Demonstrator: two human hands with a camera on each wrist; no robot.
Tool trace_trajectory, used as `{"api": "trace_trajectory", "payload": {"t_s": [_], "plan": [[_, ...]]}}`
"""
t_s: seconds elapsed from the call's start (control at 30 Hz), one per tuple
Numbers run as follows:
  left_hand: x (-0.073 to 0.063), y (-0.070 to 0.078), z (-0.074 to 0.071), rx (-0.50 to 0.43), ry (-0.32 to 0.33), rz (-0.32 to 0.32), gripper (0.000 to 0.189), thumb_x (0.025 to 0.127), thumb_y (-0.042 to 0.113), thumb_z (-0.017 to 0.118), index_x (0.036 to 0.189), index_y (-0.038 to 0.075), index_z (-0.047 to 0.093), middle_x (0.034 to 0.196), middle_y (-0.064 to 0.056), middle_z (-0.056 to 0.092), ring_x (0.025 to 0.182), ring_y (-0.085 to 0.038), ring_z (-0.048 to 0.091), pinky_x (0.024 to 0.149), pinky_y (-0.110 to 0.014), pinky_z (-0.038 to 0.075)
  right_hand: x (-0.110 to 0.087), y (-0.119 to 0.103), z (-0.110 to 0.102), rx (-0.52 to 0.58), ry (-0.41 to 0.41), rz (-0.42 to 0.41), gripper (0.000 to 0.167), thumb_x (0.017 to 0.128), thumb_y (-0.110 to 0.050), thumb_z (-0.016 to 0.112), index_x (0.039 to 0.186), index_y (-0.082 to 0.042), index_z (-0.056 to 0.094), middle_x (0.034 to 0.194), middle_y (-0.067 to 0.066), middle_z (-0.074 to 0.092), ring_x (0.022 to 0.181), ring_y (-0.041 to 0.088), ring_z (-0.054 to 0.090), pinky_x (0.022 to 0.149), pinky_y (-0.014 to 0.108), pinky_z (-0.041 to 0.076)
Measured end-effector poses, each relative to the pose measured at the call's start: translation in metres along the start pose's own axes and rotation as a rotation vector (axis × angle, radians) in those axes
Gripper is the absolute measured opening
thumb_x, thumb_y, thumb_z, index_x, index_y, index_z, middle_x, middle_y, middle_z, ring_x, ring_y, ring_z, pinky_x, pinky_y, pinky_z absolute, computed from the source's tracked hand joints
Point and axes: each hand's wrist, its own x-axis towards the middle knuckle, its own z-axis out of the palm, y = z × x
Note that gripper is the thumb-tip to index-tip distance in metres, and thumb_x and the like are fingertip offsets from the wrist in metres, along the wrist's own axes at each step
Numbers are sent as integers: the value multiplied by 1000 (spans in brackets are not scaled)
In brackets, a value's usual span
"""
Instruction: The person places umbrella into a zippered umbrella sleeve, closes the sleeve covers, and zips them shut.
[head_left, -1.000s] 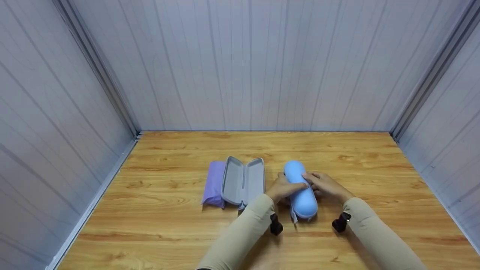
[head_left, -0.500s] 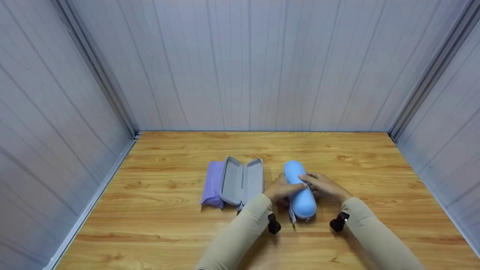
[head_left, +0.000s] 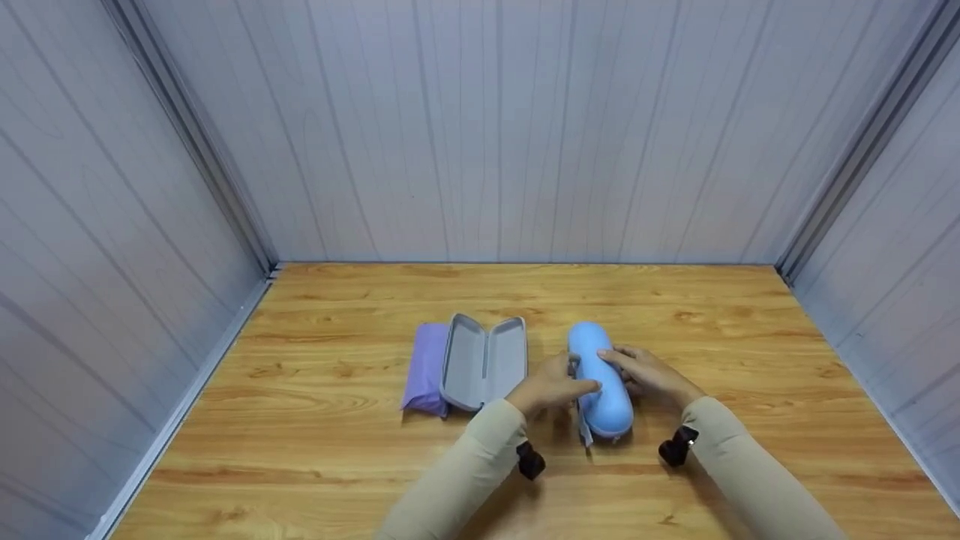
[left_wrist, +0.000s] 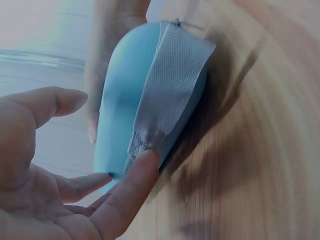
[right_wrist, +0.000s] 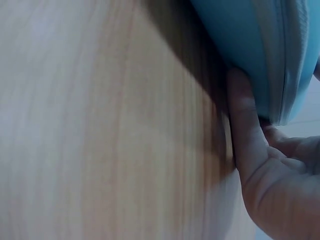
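Observation:
A blue zip-up glasses case (head_left: 604, 405) with rounded ends rests on the wooden table between both hands. Its grey fabric strap (left_wrist: 172, 75) hangs down the side facing my left hand. My right hand (head_left: 651, 375) grips the case, thumb on top and other fingers low on its far side; in the right wrist view a finger (right_wrist: 245, 115) presses near its underside. My left hand (head_left: 551, 384) is at the left side, its fingers spread. In the left wrist view the thumb stands off the shell while a fingertip (left_wrist: 147, 160) touches the strap's lower end.
Left of the hands a grey glasses case (head_left: 506, 360) lies unfolded, its inside facing up. Against its left edge is a purple pouch (head_left: 427, 367). Pale panel walls (head_left: 487, 150) enclose the wooden table (head_left: 315, 450) at the back and sides.
My left hand has loosened its hold on the blue glasses case and shifted slightly left and toward me. The right hand and the case have stayed in place.

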Motion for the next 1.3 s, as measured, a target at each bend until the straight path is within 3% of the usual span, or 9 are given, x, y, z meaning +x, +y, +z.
{"api": "trace_trajectory", "payload": {"t_s": [0.23, 0.3, 0.5, 0.57, 0.87, 1.07, 1.3], "plan": [[-15, 4, 5, 168, 17, 126, 52, 91, 32, 74, 132, 2, 61, 119, -10, 66, 101, -18, 63, 82, -28, 54, -1, 0, 1, -5, -1, 4, 85, 101, -49, 53, 154, 9, 20, 134, 26, 54, 113, 30, 62, 96, 45, 52], [-19, 5, 7, 260, 25, 211, 46, 91, 30, 73, 128, 4, 64, 117, -9, 67, 102, -17, 64, 82, -25, 53, -2, 0, 1, -17, -3, 4, 85, 102, -50, 52, 154, 9, 20, 134, 26, 54, 113, 30, 62, 95, 44, 52], [-29, 7, 16, 756, 123, 538, 30, 91, 29, 73, 118, 15, 71, 110, 1, 65, 91, -7, 59, 71, -15, 49, -2, -1, 0, -20, 10, 15, 87, 100, -52, 53, 154, 8, 22, 136, 26, 53, 115, 30, 61, 95, 44, 53], [-31, 7, 20, 870, 159, 622, 28, 91, 30, 74, 116, 19, 72, 107, 3, 64, 88, -5, 58, 68, -15, 48, -2, -1, 0, -15, 5, 18, 88, 100, -53, 53, 155, 8, 20, 138, 26, 51, 116, 31, 60, 95, 44, 52], [-31, 5, 36, 1119, 212, 884, 18, 90, 32, 74, 105, 21, 75, 101, 4, 64, 86, -9, 59, 69, -19, 50, -3, -1, 3, 8, 10, 29, 89, 100, -53, 53, 156, 6, 18, 141, 28, 47, 117, 33, 59, 95, 43, 52], [-28, 1, 49, 1382, 209, 909, 14, 93, 30, 66, 104, 29, 74, 104, 5, 60, 89, -9, 56, 57, -22, 46, -3, -1, 2, 28, 27, 17, 88, 99, -52, 55, 156, 6, 20, 139, 29, 47, 115, 33, 60, 92, 43, 54], [-25, -2, 59, 1533, 224, 903, 18, 99, 34, 62, 110, 42, 72, 109, 7, 57, 95, -9, 54, 59, -23, 48, -3, 0, 2, 49, 19, 20, 87, 100, -52, 55, 156, 4, 20, 140, 29, 46, 114, 34, 60, 93, 44, 53]]}}
